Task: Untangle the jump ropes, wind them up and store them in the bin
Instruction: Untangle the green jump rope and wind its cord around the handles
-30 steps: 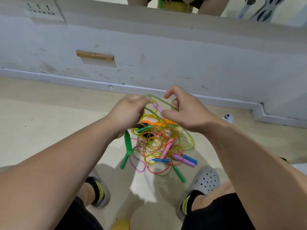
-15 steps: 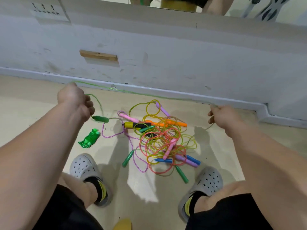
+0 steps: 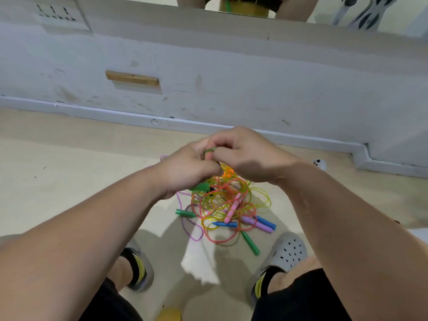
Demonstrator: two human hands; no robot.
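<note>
Whereas our left hand [image 3: 185, 169] and right hand [image 3: 251, 156] were just wide apart, we are now joining them, fingers [image 3: 221, 140] pinching the green rope [image 3: 209, 150], probably winding a loop.

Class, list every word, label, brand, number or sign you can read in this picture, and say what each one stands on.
None can be read.
The pale plate on the wall: rows of dark marks, too blurred to read.
The jump rope handles: no print visible.
The grey clogs: holes only, no brand visible.
The green rope held between the left hand and right hand: no label visible.
</note>
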